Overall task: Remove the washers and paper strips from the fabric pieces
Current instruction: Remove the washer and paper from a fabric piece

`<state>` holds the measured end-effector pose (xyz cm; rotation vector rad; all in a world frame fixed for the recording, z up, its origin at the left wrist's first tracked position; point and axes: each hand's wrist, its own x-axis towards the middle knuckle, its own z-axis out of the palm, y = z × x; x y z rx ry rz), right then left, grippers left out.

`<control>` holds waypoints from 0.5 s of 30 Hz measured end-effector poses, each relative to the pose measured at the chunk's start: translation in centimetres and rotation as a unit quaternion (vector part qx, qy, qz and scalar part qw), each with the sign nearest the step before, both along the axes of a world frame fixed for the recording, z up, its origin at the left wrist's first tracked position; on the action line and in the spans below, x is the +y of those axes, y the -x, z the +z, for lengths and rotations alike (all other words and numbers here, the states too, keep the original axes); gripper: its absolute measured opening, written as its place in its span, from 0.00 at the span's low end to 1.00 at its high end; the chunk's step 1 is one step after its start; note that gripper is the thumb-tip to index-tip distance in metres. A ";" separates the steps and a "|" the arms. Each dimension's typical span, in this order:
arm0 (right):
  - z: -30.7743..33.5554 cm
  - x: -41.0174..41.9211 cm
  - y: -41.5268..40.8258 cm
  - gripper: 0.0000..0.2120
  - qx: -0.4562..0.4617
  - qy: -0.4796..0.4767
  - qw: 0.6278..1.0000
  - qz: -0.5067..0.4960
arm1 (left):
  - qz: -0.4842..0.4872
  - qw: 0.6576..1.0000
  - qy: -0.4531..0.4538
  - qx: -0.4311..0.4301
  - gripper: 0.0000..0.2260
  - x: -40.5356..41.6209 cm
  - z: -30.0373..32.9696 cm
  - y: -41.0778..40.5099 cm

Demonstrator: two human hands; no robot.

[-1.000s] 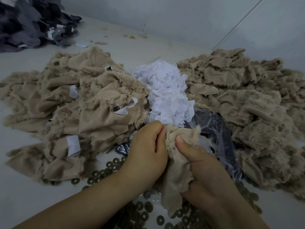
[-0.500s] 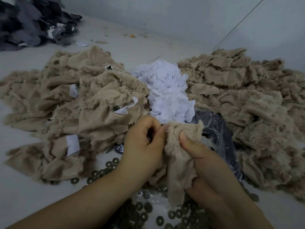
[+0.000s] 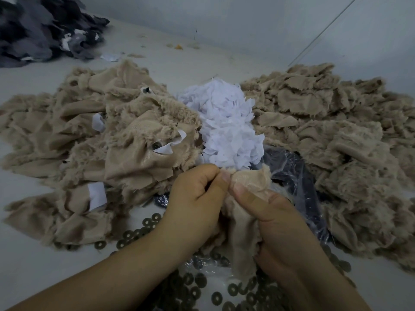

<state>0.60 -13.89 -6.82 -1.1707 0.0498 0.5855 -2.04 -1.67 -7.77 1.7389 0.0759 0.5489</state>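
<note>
Fingers [image 3: 224,179] of both hands pinched the top edge of a beige fabric piece [image 3: 242,223] just in front of the white paper-strip heap [image 3: 226,129], apparently working its fold open to free a washer.

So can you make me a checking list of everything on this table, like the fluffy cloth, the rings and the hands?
Surface: pale table, lint-flecked.
Job's things: tan fabric piece held up; unsorted fabric pile left with paper strips; stripped pile right; white paper heap; loose washers.
Clutter: clear plastic bag; dark grey fabric pile far left.
Hands: left hand and right hand both pinch the piece.
Cables: nothing seen.
Surroundings: plain wall.
</note>
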 end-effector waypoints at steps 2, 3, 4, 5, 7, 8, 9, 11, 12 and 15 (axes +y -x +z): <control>-0.2 0.0 -0.1 0.18 -0.004 0.007 1.000 -0.016 | -0.013 0.999 0.044 0.010 0.18 -0.1 -0.2 0.1; -0.3 0.0 -0.1 0.18 -0.007 0.009 1.000 -0.023 | -0.019 0.997 0.067 0.014 0.18 -0.2 -0.2 0.1; -0.3 0.0 0.0 0.18 -0.012 0.012 1.000 -0.026 | -0.024 0.997 0.077 0.012 0.19 -0.3 -0.2 0.2; -0.3 -0.1 0.0 0.17 -0.017 0.016 0.999 -0.022 | -0.026 0.997 0.068 0.007 0.19 -0.4 -0.1 0.2; -0.3 -0.4 0.1 0.13 -0.020 0.030 0.999 -0.014 | -0.017 1.000 0.005 0.010 0.18 -0.5 -0.1 0.2; -0.3 -0.4 0.0 0.11 -0.021 0.038 0.999 -0.020 | -0.007 1.000 -0.022 0.016 0.18 -0.6 -0.2 0.1; -0.3 -0.5 -0.1 0.10 -0.024 0.046 0.998 -0.029 | 0.004 0.999 -0.031 0.019 0.18 -0.6 -0.3 0.1; -0.2 -0.3 -0.1 0.10 -0.022 0.039 0.998 -0.042 | 0.013 0.999 -0.022 0.021 0.17 -0.6 -0.6 0.0; -0.2 -0.1 0.0 0.10 -0.015 0.030 0.998 -0.044 | 0.013 0.999 -0.019 0.023 0.17 -0.6 -0.6 0.0; -0.1 0.2 0.0 0.10 0.003 0.019 0.998 -0.059 | -0.005 0.999 0.029 0.027 0.17 -0.6 -0.6 0.1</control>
